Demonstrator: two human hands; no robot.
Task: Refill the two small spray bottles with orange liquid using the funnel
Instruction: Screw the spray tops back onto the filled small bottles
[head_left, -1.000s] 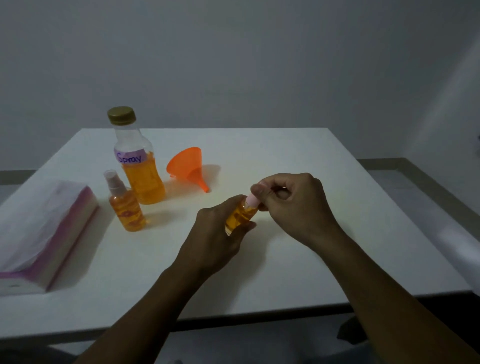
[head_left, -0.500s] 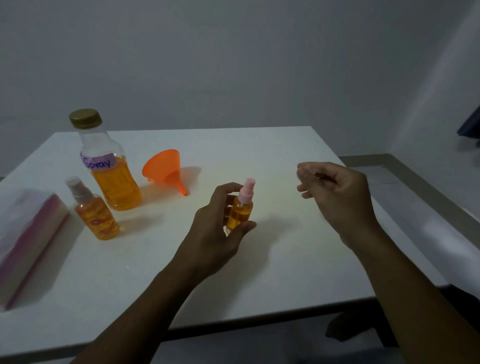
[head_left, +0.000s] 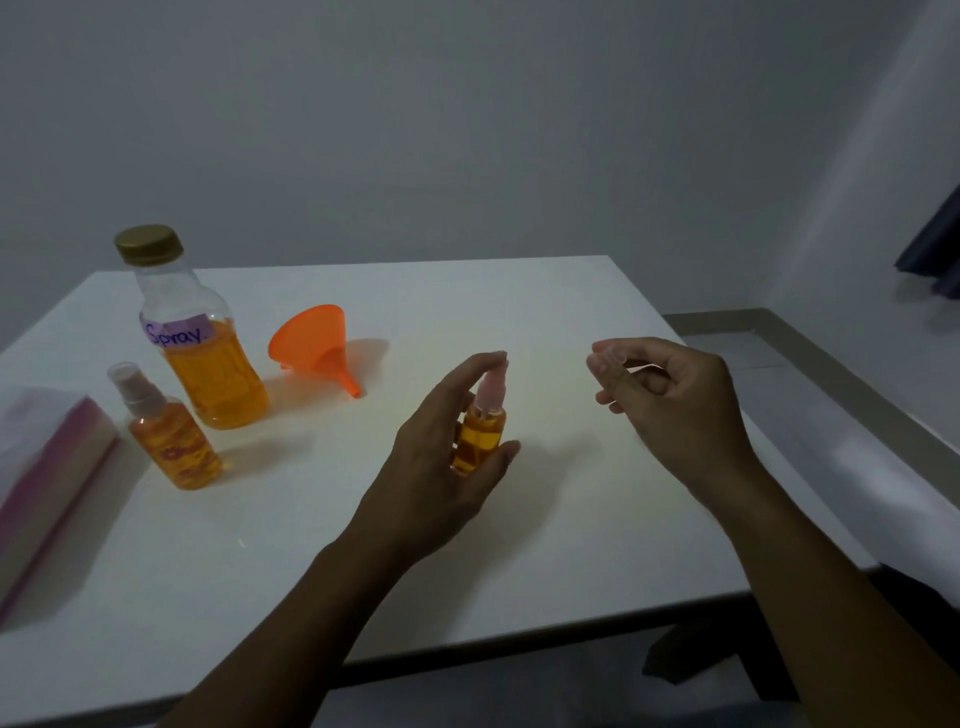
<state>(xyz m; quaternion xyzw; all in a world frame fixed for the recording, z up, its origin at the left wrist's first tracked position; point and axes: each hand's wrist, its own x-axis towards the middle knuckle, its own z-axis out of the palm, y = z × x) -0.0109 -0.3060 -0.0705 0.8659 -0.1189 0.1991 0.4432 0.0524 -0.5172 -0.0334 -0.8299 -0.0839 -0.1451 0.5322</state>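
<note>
My left hand (head_left: 431, 483) holds a small spray bottle (head_left: 478, 441) of orange liquid upright over the white table (head_left: 519, 312), with the index finger resting on its pink nozzle. My right hand (head_left: 680, 415) hovers to the right, apart from the bottle, pinching a small clear cap (head_left: 607, 358) between thumb and finger. A second small spray bottle (head_left: 174, 447), capped and holding orange liquid, stands at the left. Behind it is the large bottle (head_left: 208, 364) labelled "Spray", gold lid on, about half full of orange liquid. The orange funnel (head_left: 317, 343) lies on its side beside the large bottle.
A pink and white tissue pack (head_left: 47, 467) lies at the table's left edge. The table's right edge drops to a grey floor and a ledge (head_left: 810, 353). A dark curtain (head_left: 935, 254) hangs at the far right.
My right hand has pulled away from the top of the small bottle to the right, taking the clear cap. My left index finger has come up onto the pink nozzle.
</note>
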